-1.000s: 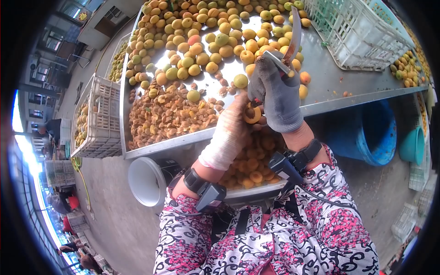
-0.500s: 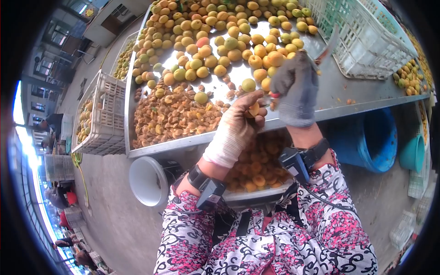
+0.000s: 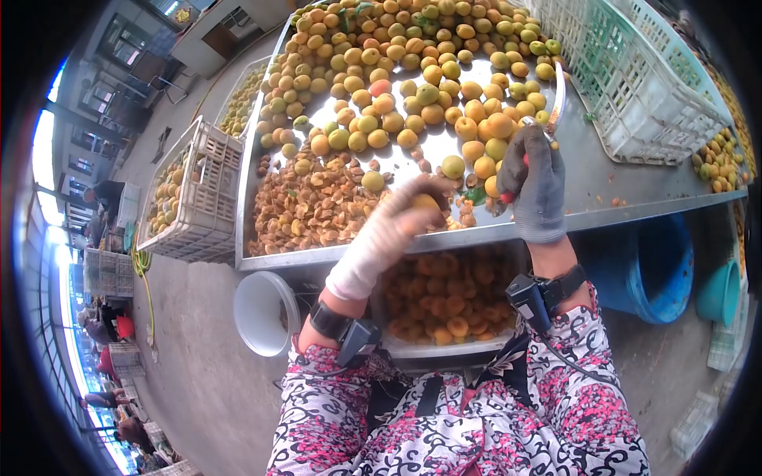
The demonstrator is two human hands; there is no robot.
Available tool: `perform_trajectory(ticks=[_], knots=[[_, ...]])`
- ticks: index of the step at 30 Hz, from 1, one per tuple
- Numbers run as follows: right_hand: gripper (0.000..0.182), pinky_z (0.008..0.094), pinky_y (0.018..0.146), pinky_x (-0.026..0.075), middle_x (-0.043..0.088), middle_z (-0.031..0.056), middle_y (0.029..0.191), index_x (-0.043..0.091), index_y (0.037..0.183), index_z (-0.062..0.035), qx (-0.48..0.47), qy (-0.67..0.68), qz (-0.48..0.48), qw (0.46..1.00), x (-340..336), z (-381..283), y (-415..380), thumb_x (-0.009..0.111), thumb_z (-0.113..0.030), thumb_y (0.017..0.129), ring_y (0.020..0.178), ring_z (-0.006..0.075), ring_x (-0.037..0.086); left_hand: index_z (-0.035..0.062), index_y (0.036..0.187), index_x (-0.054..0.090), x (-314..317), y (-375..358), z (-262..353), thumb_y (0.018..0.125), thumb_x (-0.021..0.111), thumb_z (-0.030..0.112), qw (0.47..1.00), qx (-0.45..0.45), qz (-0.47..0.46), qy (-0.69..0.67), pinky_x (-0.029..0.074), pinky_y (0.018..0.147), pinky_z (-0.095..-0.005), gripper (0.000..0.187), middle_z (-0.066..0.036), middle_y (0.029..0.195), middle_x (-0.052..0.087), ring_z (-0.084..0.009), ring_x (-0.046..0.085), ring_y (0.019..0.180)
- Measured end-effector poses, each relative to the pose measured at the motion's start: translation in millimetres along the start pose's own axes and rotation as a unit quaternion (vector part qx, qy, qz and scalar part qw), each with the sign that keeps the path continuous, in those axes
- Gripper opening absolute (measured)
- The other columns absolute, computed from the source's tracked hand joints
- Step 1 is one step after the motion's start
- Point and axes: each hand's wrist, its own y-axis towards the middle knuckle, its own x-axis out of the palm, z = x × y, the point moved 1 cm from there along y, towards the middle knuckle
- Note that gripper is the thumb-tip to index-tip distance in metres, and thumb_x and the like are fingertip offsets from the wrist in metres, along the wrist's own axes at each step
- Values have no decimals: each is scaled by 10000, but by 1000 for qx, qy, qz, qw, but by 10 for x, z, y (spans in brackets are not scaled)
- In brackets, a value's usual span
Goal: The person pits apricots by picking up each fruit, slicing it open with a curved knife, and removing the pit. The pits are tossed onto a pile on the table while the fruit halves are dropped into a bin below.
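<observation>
My left hand, in a pale glove with bare-looking fingertips, is smeared by motion above the table's front edge. Its fingers curl round a yellow-orange apricot. To the right, my right hand in a grey glove is closed around a knife; its curved blade points up and away, and bits of red show at the fist. Whole apricots cover the back of the metal table. A heap of brown pits lies at the front left. Below the edge sits a bin of halved apricots.
A white bucket stands at the lower left, and a large blue barrel at the right beside a teal tub. Crates flank the table: a white crate at left, a pale green crate at right.
My left hand has drawn left and down, away from my right hand, with the apricot. My right hand has shifted slightly down and right in view. The whole view has turned slightly.
</observation>
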Motion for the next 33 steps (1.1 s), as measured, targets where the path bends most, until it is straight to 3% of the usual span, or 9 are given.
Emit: perform_trajectory(ticks=[3, 7, 9, 13, 19, 23, 25, 29, 33], knots=[[289, 225, 375, 269, 327, -42, 531, 442, 782, -114, 13, -12, -1, 1000, -7, -10, -1, 440, -325, 980, 397, 59, 295, 74, 1296, 490, 103, -167, -10, 854, 611, 167, 990, -1, -102, 97, 342, 1022, -302, 468, -90, 1235, 537, -174, 452, 1200], [282, 229, 368, 275, 335, -37, 537, 434, 786, -114, 18, -34, 8, 999, 9, 16, -28, 443, -324, 975, 393, 66, 306, 61, 1301, 489, -362, 385, -297, 830, 606, 114, 975, 105, 67, 185, 394, 987, -314, 488, -77, 1289, 529, -184, 482, 1196], [274, 229, 369, 277, 338, -35, 539, 434, 787, -113, 27, -33, 7, 999, 17, 32, -21, 443, -314, 973, 393, 68, 309, 93, 1252, 528, -620, 715, -257, 785, 630, 104, 864, 147, 187, 443, 437, 935, -340, 478, -165, 1179, 573, -241, 543, 1122], [195, 180, 385, 300, 455, -49, 600, 555, 1027, -62, 64, 55, 14, 996, -3, 131, -14, 543, -239, 947, 442, 14, 373, 171, 1332, 437, -796, 1268, -84, 783, 629, 177, 743, 72, 289, 599, 403, 971, -412, 582, -138, 1253, 521, -325, 487, 1170], [255, 161, 460, 340, 503, -56, 699, 560, 1125, -30, 89, 13, 9, 996, -35, 135, 10, 560, -205, 941, 545, -7, 417, 219, 1191, 531, -1038, 1845, -126, 780, 591, 244, 719, -78, 279, 631, 367, 955, -436, 416, -107, 1176, 571, -289, 519, 1131], [253, 143, 536, 359, 526, -64, 795, 575, 1097, -22, 49, 18, 23, 998, -65, 185, 20, 577, -214, 934, 639, -10, 431, 168, 1294, 482, -997, 1650, -85, 829, 560, 195, 712, -42, 259, 651, 460, 890, -448, 472, -132, 1140, 593, -327, 587, 1021], [237, 157, 485, 356, 521, -51, 733, 575, 1073, -21, 82, 46, 2, 996, -67, 186, 15, 572, -214, 935, 574, 0, 429, 98, 1163, 575, -907, 1363, -137, 876, 514, 207, 967, 46, 237, 79, 505, 812, -377, 313, -123, 1075, 623, -267, 608, 991], [222, 173, 419, 337, 503, -38, 655, 569, 1059, -25, 120, 64, -53, 989, 16, 219, -80, 563, -210, 936, 493, 8, 409, -18, 1200, 534, -455, 727, -89, 863, 523, 136, 911, 44, 47, -408, 528, 802, -393, 370, -189, 1091, 593, -288, 594, 983], [224, 179, 372, 312, 481, -37, 609, 555, 1047, -27, 102, 48, -48, 992, 99, 341, -162, 566, -221, 934, 440, 16, 390, 6, 1246, 486, -180, 325, -116, 857, 601, 217, 862, 22, -52, -504, 473, 786, -352, 458, -177, 1108, 589, -215, 561, 864]])
